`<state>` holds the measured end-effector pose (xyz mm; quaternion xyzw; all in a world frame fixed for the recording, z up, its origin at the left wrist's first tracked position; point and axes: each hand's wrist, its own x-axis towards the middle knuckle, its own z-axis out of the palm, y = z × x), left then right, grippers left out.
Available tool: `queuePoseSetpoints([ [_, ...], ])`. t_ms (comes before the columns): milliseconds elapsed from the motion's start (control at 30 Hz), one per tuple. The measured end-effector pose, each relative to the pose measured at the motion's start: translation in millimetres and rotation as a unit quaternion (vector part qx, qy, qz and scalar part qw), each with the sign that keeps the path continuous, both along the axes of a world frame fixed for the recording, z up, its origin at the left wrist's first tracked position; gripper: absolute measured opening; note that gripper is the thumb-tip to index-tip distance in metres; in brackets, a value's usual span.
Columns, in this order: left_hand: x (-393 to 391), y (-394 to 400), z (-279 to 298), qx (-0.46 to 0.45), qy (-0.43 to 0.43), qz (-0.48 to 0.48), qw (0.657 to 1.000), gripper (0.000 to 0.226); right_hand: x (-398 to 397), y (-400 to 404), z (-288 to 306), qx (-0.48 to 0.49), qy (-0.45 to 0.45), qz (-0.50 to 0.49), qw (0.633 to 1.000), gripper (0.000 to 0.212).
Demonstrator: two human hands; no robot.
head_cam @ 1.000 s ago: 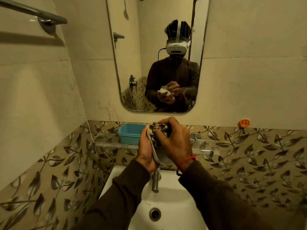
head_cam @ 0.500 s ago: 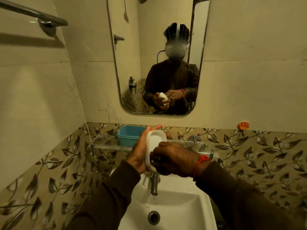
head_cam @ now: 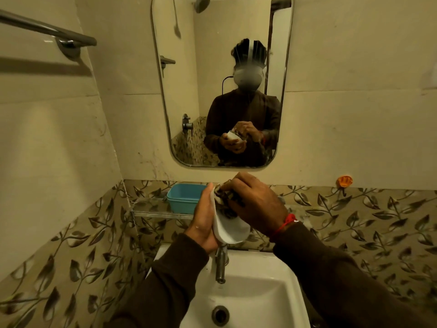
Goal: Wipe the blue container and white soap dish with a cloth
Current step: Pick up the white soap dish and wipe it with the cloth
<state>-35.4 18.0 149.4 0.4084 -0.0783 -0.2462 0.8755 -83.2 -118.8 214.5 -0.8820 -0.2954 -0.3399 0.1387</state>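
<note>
My left hand [head_cam: 205, 218] holds the white soap dish [head_cam: 231, 229] upright above the tap, fingers wrapped round its back. My right hand [head_cam: 256, 203] grips a dark patterned cloth [head_cam: 227, 200] and presses it into the upper part of the dish. The blue container [head_cam: 183, 197] stands on the glass shelf [head_cam: 151, 210] just left of my hands, apart from them. Most of the cloth is hidden under my right hand.
A white basin [head_cam: 257, 292] with a chrome tap [head_cam: 221, 265] lies below my hands. A mirror [head_cam: 220, 67] hangs on the wall ahead. A towel rail [head_cam: 47, 29] juts out at the upper left. An orange hook [head_cam: 344, 181] sticks to the right wall.
My right hand has carried the cloth from the bottom of the dish up to its top. The dish's lower end now shows bare. My left hand keeps its hold.
</note>
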Motion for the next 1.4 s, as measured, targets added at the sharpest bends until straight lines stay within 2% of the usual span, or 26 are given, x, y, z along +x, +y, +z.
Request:
queuePoseSetpoints([
  [67,-2,4,0,0.007,0.009,-0.001,1.0,0.065,-1,-1,2,-0.013,0.007,0.08,0.997,0.026],
  [133,-4,3,-2,0.021,0.013,0.002,1.0,0.064,-1,-6,3,-0.04,0.006,0.097,0.994,0.027],
  [233,-3,-5,1,0.034,0.001,0.034,0.999,0.062,0,-5,4,-0.041,-0.015,0.007,0.999,0.026],
  [333,4,-8,7,0.051,-0.012,0.058,0.997,0.068,0,1,5,-0.009,0.007,-0.067,0.998,0.028],
  [533,23,-1,15,0.008,-0.032,0.122,0.992,0.061,-11,9,-10,-0.069,0.089,-0.075,0.991,0.038],
  [633,22,2,14,0.014,-0.05,0.14,0.989,0.057,-13,11,-15,-0.004,0.15,-0.048,0.987,0.03],
  [700,19,3,11,0.021,-0.069,0.136,0.988,0.057,-10,9,-14,0.078,0.229,-0.023,0.97,0.021],
  [733,18,4,9,0.025,-0.084,0.135,0.987,0.057,-9,7,-15,0.142,0.294,-0.005,0.945,0.019],
  [767,17,5,8,0.026,-0.099,0.137,0.985,0.058,-7,4,-17,0.226,0.369,0.023,0.901,0.019],
  [833,16,4,8,0.013,-0.109,0.15,0.983,0.066,-4,-5,-20,0.405,0.478,0.1,0.773,0.021],
  [933,17,3,11,-0.018,-0.061,0.2,0.978,0.083,1,-18,-27,0.589,0.512,0.248,0.574,0.04],
  [967,18,3,11,-0.023,-0.033,0.222,0.974,0.089,2,-22,-29,0.619,0.51,0.283,0.526,0.046],
  [1000,20,5,10,-0.022,-0.006,0.243,0.97,0.093,2,-26,-30,0.641,0.507,0.3,0.493,0.047],
  [1033,21,7,9,-0.02,0.014,0.263,0.965,0.095,5,-30,-32,0.654,0.505,0.293,0.481,0.042],
  [1100,23,11,4,-0.026,0.035,0.294,0.955,0.092,5,-37,-35,0.658,0.509,0.223,0.508,0.032],
  [1133,25,12,2,-0.034,0.037,0.305,0.951,0.093,5,-38,-37,0.638,0.515,0.166,0.547,0.037],
  [1200,28,7,-2,-0.054,0.038,0.313,0.947,0.089,3,-37,-45,0.542,0.496,0.022,0.677,0.043],
  [1233,29,2,-4,-0.065,0.036,0.313,0.947,0.079,3,-35,-51,0.501,0.461,-0.029,0.732,0.045],
  [1267,30,-5,-6,-0.07,0.035,0.312,0.947,0.07,4,-33,-57,0.475,0.426,-0.053,0.768,0.046],
  [1333,31,-17,-14,-0.059,0.034,0.306,0.95,0.059,8,-31,-65,0.455,0.39,-0.046,0.8,0.036],
  [1400,34,-26,-21,-0.061,0.038,0.301,0.951,0.053,17,-33,-67,0.409,0.361,-0.052,0.836,0.035],
])
